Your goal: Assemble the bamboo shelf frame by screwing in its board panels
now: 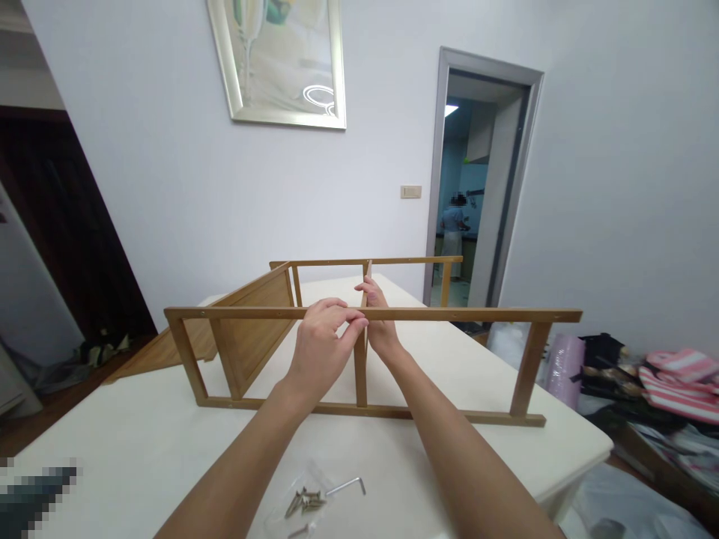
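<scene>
Head view: a wooden frame (477,315) stands on its long edges on the white table (449,479), its near and far sides joined by a panel (261,344) at nine o'clock from the hands and by a crossbar (368,288) in the middle. The left hand (320,340) grasps the near top rail where the middle post meets it, thumb and forefinger drawn together there; whether anything small sits between the fingertips, I cannot tell. The right hand (379,318) reaches behind that rail and touches the crossbar, fingers partly extended; how firmly it grips, I cannot tell.

Also at nine o'clock, past the panel, a wooden board (151,359) lies flat. At six o'clock, nearer the wearer, is a hex key (348,485), just beside a heap of screws (306,501) on a clear bag (276,516). Something dark and pixelated shows at eight o'clock.

A framed picture (288,118) hangs between eleven and twelve o'clock, and a switch (410,192) is at one. At two o'clock, a person (452,224) stands beyond the doorway (436,187). Off the table at three o'clock are a pink roll (563,370) and striped cloth (685,382).
</scene>
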Tool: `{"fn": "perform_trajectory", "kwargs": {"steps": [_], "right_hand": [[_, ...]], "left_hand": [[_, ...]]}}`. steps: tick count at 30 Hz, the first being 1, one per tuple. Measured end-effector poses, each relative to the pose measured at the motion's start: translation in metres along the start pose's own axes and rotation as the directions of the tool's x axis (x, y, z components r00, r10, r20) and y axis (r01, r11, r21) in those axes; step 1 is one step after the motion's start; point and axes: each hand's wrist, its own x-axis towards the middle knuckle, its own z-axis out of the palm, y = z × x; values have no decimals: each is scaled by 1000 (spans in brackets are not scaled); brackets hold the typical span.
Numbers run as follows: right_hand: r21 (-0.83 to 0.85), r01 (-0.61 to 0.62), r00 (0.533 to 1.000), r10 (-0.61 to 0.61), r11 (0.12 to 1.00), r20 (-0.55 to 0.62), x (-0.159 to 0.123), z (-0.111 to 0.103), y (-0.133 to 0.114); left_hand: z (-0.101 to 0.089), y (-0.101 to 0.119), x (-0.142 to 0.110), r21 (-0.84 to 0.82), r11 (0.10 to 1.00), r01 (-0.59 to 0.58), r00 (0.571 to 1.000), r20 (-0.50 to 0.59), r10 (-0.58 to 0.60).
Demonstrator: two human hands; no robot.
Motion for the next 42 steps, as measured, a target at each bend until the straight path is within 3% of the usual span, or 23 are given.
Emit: {"fn": "perform_trajectory", "kwargs": {"steps": [13, 20, 28, 35, 42], "right_hand": [[7, -13, 1000, 13, 1000, -22, -1, -1, 0], [-11, 13, 1000, -13, 1000, 4, 0, -4, 0], [-34, -34, 998, 35, 999, 48, -6, -11, -6], [-65, -30, 995, 36, 997, 91, -15, -15, -8], [-111, -42, 997, 49, 993, 59, -19, -16, -4]], "left_hand": [[4, -4, 2, 4, 1000, 5, 1000, 21, -5], [7, -10, 3, 22, 992, -121, 993, 9, 121], [17, -26, -7, 51, 955, -291, 948, -116, 296], [19, -24, -7, 74, 958, -277, 949, -134, 285], [18, -18, -5, 125, 952, -278, 949, -117, 292]]}}
